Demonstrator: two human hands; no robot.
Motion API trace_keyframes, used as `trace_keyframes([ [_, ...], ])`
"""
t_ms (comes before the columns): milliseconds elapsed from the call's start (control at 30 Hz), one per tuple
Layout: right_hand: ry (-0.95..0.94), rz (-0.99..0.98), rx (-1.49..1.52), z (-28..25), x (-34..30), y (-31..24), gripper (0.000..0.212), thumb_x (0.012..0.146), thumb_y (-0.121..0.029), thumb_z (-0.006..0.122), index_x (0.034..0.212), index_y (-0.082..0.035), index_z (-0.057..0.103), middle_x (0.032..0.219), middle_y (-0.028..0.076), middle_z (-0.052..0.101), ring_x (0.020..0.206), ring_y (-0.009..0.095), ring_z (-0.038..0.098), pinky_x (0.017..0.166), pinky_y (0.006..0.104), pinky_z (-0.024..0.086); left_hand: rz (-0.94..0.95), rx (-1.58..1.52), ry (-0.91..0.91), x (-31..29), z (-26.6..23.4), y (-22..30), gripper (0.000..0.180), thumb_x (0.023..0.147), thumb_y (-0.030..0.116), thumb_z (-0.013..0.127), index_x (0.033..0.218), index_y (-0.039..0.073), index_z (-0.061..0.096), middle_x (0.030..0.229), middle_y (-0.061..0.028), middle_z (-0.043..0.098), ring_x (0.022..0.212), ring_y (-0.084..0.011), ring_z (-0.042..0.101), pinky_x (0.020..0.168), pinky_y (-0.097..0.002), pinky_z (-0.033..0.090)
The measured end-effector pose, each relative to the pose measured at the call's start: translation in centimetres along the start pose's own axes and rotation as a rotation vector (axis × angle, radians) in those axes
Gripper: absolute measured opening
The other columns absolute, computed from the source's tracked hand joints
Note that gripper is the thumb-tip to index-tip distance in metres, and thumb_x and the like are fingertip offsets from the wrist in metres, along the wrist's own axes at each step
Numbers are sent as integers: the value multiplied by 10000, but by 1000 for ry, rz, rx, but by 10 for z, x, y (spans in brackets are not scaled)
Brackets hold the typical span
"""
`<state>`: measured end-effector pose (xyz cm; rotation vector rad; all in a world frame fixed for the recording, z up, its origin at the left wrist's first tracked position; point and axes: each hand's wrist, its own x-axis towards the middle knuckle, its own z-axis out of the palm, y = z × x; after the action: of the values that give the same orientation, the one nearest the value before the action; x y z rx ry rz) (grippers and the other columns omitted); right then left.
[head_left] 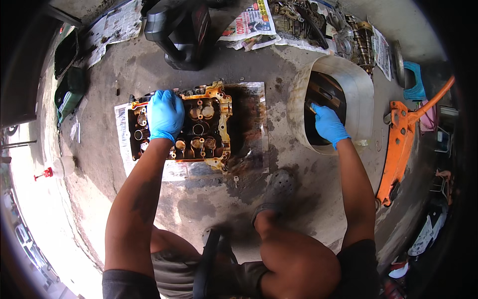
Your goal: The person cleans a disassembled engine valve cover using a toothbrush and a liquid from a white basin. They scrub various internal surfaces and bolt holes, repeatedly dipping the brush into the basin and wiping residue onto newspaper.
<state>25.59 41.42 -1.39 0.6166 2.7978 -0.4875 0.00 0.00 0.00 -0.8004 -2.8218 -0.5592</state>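
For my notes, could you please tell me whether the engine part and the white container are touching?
Apart: the head view shows newspaper and concrete floor between the engine part and the white container.

Oil-Stained Engine Head and Pale Open Container

The engine head (200,130), a roughly rectangular metal casting, lies on newspaper (174,173), its long sides running left to right. Its recessed upper face shows round, amber-stained parts in two rows, with circular openings between them; a yellowish-brown flange forms the right end. The upper left portion is partly hidden. Well apart to the right stands the whitish container (360,99), open upward, with rounded corners, brown staining on its left wall and a dark interior.
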Motion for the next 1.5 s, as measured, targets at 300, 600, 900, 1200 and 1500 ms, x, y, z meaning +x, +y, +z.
trace_keyframes([
  [300, 180, -11, 503, -93, -136, -132, 316, 959, -54, 558, 1259, 19, 624, 1031, 210, 656, 917, 368, 658, 771, 404, 514, -18, -64, -2, -3, -6, 4, 126, 878, 137, 598, 847, 17, 625, 843, -206, 612, 810, -406, 604, 741, -497, 484],
  [600, -161, -280, 404, 55, -62, -164, 247, 947, -142, 582, 1151, -72, 701, 995, 181, 682, 888, 408, 649, 792, 485, 521, 5, 21, -17, -2, -7, 6, 118, 880, 132, 600, 867, 18, 630, 861, -193, 618, 844, -390, 605, 755, -484, 482],
  [900, -307, -336, 551, 54, -31, -160, 268, 957, -126, 598, 1200, -85, 702, 984, 134, 668, 883, 310, 638, 775, 378, 513, -69, 62, -34, -3, -11, 8, 166, 882, 188, 610, 877, 22, 619, 903, -203, 608, 889, -397, 595, 803, -495, 477],
  [1200, -359, -436, 198, 36, -16, -164, 257, 914, -122, 647, 1149, -152, 745, 881, 102, 614, 834, 286, 595, 806, 391, 453, -132, -8, -68, -4, -15, 9, 226, 895, 235, 587, 899, 14, 633, 916, -198, 600, 926, -376, 588, 839, -479, 471],
  [1500, -220, -494, 75, 21, -1, -189, 223, 948, -197, 598, 1104, -162, 753, 884, 80, 601, 885, 293, 562, 815, 415, 394, -183, -26, -109, -4, -18, 9, 225, 887, 240, 574, 912, 47, 687, 953, -180, 639, 952, -356, 611, 883, -473, 473],
])
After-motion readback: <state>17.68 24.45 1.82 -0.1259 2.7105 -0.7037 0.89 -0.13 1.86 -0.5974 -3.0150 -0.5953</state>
